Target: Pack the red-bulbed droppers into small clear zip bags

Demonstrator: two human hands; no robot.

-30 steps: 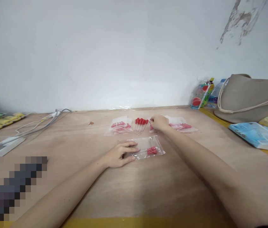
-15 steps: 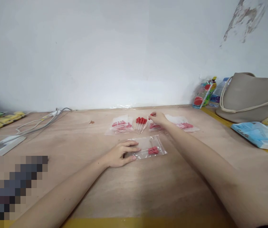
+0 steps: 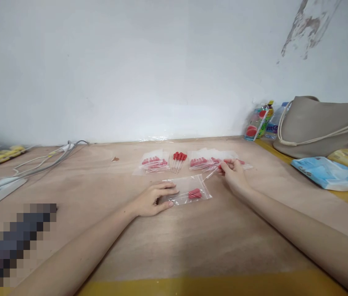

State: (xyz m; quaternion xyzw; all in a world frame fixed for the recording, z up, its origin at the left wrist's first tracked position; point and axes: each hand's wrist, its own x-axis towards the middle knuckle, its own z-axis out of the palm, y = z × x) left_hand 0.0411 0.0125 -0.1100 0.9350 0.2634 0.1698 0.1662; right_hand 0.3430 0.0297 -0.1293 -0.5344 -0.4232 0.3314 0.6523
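My left hand (image 3: 155,198) lies with its fingers spread on the left end of a clear zip bag (image 3: 182,199), pressing it to the table. Inside the bag, towards its right end, are red-bulbed droppers (image 3: 195,193); how many is unclear. In my right hand (image 3: 234,174), a single dropper with a red bulb is pinched between thumb and fingers, its thin clear tip (image 3: 208,175) pointing left at the bag's right end. Farther back, several loose red-headed droppers (image 3: 179,156) lie fanned out side by side. Filled bags flank them, one pile (image 3: 154,164) left and another (image 3: 200,162) right.
On the left are cables (image 3: 49,158), a power strip (image 3: 3,191) and yellow items in a tray (image 3: 1,155). To the right stand bottles (image 3: 258,125), a grey bag (image 3: 322,127) and a blue-white packet (image 3: 328,173). A white wall (image 3: 131,74) rises behind the table.
My right hand has moved right and nearer from the loose droppers, carrying one away in its fingers. My left hand stays on the bag. The whole view has shifted slightly.
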